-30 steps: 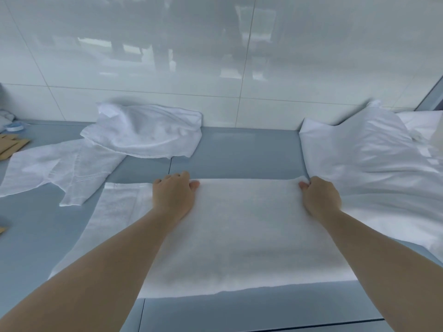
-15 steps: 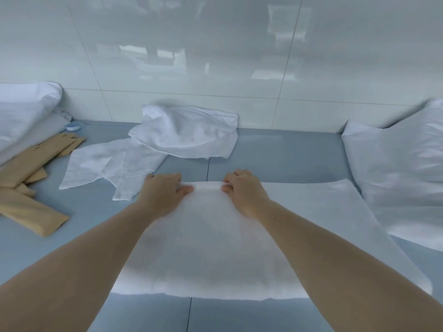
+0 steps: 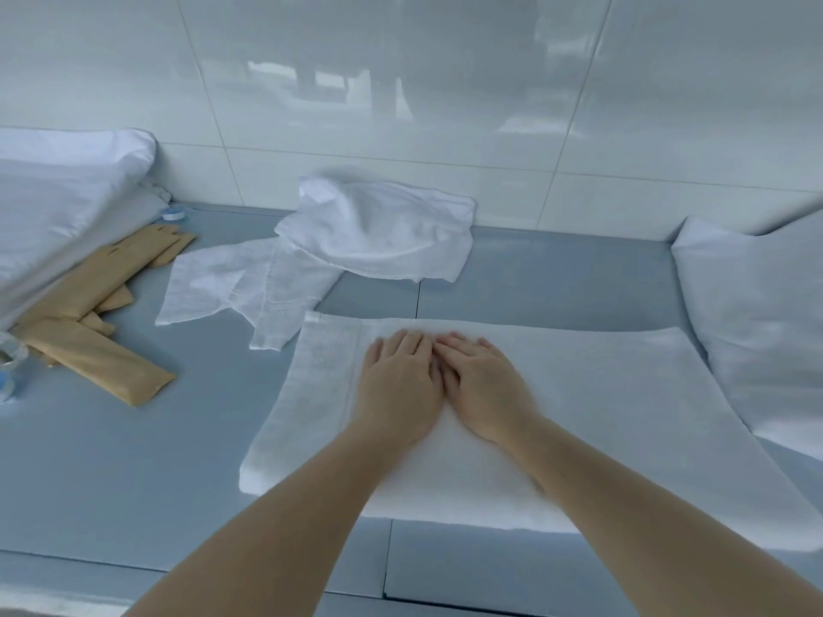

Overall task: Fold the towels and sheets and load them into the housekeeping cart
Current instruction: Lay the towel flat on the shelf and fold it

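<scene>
Both hands now meet mid-towel, left hand (image 3: 396, 385) and right hand (image 3: 483, 385) fingers flat, smoothing folded towel (image 3: 601, 403); crumpled towels (image 3: 378, 233) unfolded, nothing carted.

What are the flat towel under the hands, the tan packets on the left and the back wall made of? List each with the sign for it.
Flat towel: seemingly cotton terry, matte; fuzzy nap, woven band near its left edge. Both the left hand and right hand press flat on it.
Tan packets: probably kraft paper, dull; creased, flat brown sleeves.
Back wall: glazed tile, likely ceramic; mirror-like reflections, thin grout lines.

Sheet pile (image 3: 757, 331) cut off at right edge, pillow (image 3: 58, 202) and clear cup (image 3: 9, 362) at left
</scene>
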A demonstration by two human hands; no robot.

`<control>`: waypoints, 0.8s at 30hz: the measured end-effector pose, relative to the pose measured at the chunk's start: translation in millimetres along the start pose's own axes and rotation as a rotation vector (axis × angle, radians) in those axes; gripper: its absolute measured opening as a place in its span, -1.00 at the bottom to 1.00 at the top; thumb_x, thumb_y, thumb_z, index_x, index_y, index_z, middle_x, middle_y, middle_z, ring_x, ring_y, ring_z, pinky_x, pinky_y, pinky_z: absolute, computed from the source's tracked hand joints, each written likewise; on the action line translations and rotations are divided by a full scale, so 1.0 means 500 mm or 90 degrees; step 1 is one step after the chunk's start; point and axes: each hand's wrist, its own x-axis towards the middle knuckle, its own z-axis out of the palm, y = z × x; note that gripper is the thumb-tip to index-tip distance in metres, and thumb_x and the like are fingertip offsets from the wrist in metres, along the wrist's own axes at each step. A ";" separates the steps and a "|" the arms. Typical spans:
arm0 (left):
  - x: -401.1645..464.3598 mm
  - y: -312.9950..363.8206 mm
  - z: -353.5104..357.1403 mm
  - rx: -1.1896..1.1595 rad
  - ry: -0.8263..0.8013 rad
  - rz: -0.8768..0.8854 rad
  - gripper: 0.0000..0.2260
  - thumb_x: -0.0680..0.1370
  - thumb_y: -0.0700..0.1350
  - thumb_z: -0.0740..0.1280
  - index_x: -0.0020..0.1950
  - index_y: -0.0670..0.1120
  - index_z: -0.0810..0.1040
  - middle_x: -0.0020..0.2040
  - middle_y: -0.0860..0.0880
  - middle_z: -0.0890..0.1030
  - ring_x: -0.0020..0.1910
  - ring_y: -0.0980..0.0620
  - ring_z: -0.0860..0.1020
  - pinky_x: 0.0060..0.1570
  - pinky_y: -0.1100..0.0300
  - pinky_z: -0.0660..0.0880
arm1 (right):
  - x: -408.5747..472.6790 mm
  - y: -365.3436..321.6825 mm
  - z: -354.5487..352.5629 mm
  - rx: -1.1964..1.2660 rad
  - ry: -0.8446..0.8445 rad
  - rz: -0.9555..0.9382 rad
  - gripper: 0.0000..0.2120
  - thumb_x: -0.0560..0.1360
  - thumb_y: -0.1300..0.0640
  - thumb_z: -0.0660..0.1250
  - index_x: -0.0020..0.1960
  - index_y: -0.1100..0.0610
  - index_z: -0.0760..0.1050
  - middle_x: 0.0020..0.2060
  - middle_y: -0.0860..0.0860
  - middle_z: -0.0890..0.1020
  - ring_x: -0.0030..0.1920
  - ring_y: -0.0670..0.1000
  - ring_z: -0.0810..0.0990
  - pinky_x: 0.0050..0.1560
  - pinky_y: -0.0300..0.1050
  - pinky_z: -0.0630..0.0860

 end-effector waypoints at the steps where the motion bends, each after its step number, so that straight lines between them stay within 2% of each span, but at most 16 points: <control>1: -0.004 -0.010 0.000 0.018 -0.040 -0.007 -0.53 0.63 0.12 -0.04 0.55 0.09 0.15 0.55 0.11 0.17 0.54 0.07 0.05 0.48 0.05 -0.09 | -0.011 0.015 -0.009 -0.039 -0.022 -0.001 -0.58 0.64 0.00 0.05 0.49 -0.03 0.26 0.48 -0.13 0.28 0.49 -0.11 0.18 0.50 -0.11 -0.02; 2: -0.007 -0.021 -0.003 0.030 -0.082 -0.016 -0.47 0.60 0.21 -0.11 0.57 0.14 0.02 0.58 0.13 0.03 0.56 0.07 -0.06 0.50 0.00 -0.17 | -0.022 0.035 -0.020 -0.069 -0.040 0.018 -0.56 0.64 -0.05 0.00 0.52 -0.08 0.18 0.51 -0.16 0.19 0.51 -0.15 0.09 0.51 -0.09 -0.09; 4: -0.016 -0.045 -0.011 0.049 -0.132 -0.031 -0.39 0.52 0.32 -0.21 0.56 0.20 -0.13 0.58 0.15 -0.12 0.55 0.07 -0.18 0.49 -0.03 -0.25 | -0.047 0.081 -0.044 -0.115 -0.079 0.080 -0.53 0.64 -0.11 -0.08 0.54 -0.13 0.04 0.53 -0.18 0.06 0.53 -0.16 -0.02 0.50 -0.05 -0.16; 7: -0.034 -0.077 -0.035 0.074 -0.149 -0.047 -0.38 0.52 0.34 -0.23 0.56 0.20 -0.17 0.58 0.12 -0.15 0.55 0.08 -0.21 0.48 -0.06 -0.29 | -0.099 0.152 -0.096 -0.183 -0.134 0.201 -0.50 0.63 -0.15 -0.16 0.56 -0.14 -0.08 0.55 -0.16 -0.05 0.54 -0.13 -0.09 0.51 -0.01 -0.18; 10: -0.053 -0.069 -0.064 0.111 -0.168 -0.092 -0.44 0.61 0.25 -0.14 0.58 0.12 -0.11 0.60 0.05 -0.10 0.56 -0.02 -0.20 0.47 -0.15 -0.30 | -0.142 0.175 -0.139 -0.215 -0.172 0.306 -0.49 0.64 -0.12 -0.15 0.57 -0.05 -0.07 0.56 -0.08 -0.05 0.55 -0.06 -0.08 0.52 0.04 -0.14; 12: -0.070 -0.024 -0.076 0.108 -0.141 -0.098 -0.47 0.63 0.16 -0.06 0.58 0.06 -0.02 0.60 0.02 -0.03 0.56 -0.08 -0.18 0.45 -0.21 -0.29 | -0.155 0.138 -0.144 -0.184 -0.141 0.287 -0.50 0.65 -0.05 -0.07 0.56 0.03 0.02 0.56 -0.02 0.04 0.55 -0.02 -0.01 0.51 0.04 -0.09; 14: -0.100 0.045 -0.074 0.054 -0.112 -0.051 -0.49 0.62 0.13 -0.01 0.57 0.08 0.07 0.59 0.02 0.04 0.56 -0.08 -0.13 0.43 -0.20 -0.29 | -0.166 0.071 -0.128 -0.107 -0.111 0.190 -0.52 0.64 0.02 0.01 0.55 0.04 0.09 0.55 -0.03 0.09 0.54 -0.05 0.01 0.49 0.01 -0.09; 16: -0.137 0.110 -0.059 0.011 -0.120 0.000 -0.51 0.62 0.11 -0.02 0.56 0.07 0.12 0.58 0.03 0.07 0.57 -0.05 -0.08 0.45 -0.17 -0.26 | -0.190 0.003 -0.097 -0.062 -0.133 0.109 -0.51 0.64 0.01 0.00 0.56 0.03 0.07 0.55 -0.07 0.05 0.54 -0.08 -0.04 0.49 -0.02 -0.15; 19: -0.174 0.134 -0.034 0.032 -0.148 0.000 -0.51 0.64 0.07 -0.10 0.58 0.05 0.00 0.59 0.07 -0.02 0.56 0.02 -0.12 0.48 -0.12 -0.21 | -0.221 -0.029 -0.062 -0.130 -0.146 0.104 -0.49 0.65 -0.06 -0.11 0.57 -0.01 -0.08 0.55 -0.12 -0.08 0.54 -0.10 -0.17 0.50 0.01 -0.27; 22: -0.189 0.105 -0.025 0.062 -0.145 -0.023 -0.48 0.60 0.21 -0.20 0.56 0.19 -0.15 0.58 0.13 -0.16 0.55 0.03 -0.21 0.44 -0.20 -0.28 | -0.227 -0.011 -0.061 -0.156 -0.143 0.148 -0.49 0.62 -0.17 -0.18 0.55 -0.17 -0.16 0.54 -0.18 -0.16 0.54 -0.08 -0.22 0.48 0.06 -0.30; 24: -0.195 0.086 -0.028 0.078 -0.157 -0.043 -0.41 0.50 0.33 -0.30 0.53 0.25 -0.23 0.56 0.16 -0.22 0.55 0.00 -0.24 0.38 -0.28 -0.32 | -0.231 0.007 -0.065 -0.159 -0.160 0.168 -0.46 0.55 -0.26 -0.26 0.51 -0.27 -0.24 0.53 -0.21 -0.21 0.53 -0.08 -0.25 0.48 0.08 -0.31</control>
